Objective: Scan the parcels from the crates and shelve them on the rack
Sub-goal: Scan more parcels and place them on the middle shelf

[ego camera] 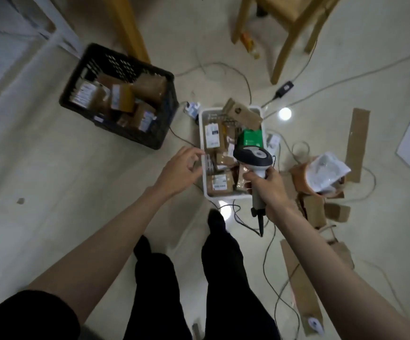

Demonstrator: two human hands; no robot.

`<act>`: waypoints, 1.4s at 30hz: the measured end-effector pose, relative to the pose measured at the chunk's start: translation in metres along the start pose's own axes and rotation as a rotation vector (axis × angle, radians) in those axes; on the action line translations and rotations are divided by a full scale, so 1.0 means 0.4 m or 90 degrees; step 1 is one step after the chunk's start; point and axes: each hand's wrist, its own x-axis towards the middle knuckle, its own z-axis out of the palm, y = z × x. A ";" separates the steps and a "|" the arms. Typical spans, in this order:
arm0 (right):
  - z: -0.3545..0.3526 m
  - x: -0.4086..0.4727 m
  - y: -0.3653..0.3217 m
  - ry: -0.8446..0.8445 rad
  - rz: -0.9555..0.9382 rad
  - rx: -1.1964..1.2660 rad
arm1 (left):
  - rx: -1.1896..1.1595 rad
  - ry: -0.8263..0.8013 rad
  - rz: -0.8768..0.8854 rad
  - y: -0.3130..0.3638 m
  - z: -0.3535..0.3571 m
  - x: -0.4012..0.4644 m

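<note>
The black slatted plastic crate point(115, 94) sits on the pale floor to the left, well apart from the person's feet, and holds a loose heap of brown cardboard parcels point(123, 98) with white labels, several tipped on edge so that their labels face different ways. Nearer, just ahead of the feet, stands the white rectangular plastic crate point(202, 143), also packed with small brown labelled parcels point(220, 184); a flattened brown carton leans out over its far rim and a green box point(250, 138) lies near its right side. Both crates look close to full, so the job seems to be at an early stage, and no rack can be made out clearly in this view.

The right hand point(270, 187) is wrapped round the handle of the grey-and-white corded barcode scanner point(253, 155), whose head is aimed down over the white crate, probably so that a label can be read as soon as a parcel is lifted. The left hand point(182, 168) hovers at the crate's left rim, fingers loosely curled and holding nothing, seemingly ready to pick the next parcel. Off to the right lie an orange-brown round tub point(302, 179) stuffed with white plastic wrapping, cardboard strips and trailing cables.
</note>
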 end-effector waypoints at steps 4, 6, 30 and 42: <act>-0.048 0.178 0.168 0.002 0.071 0.014 | 0.023 -0.076 -0.020 -0.073 0.186 0.107; -0.049 0.258 0.246 -0.005 0.102 0.025 | 0.028 -0.104 -0.038 -0.129 0.270 0.156; -0.018 0.718 0.727 0.025 0.244 0.063 | 0.452 -0.130 -0.072 -0.615 0.883 0.472; 0.105 0.472 0.333 -0.056 0.102 0.111 | 0.017 0.044 -0.299 -0.241 0.457 0.219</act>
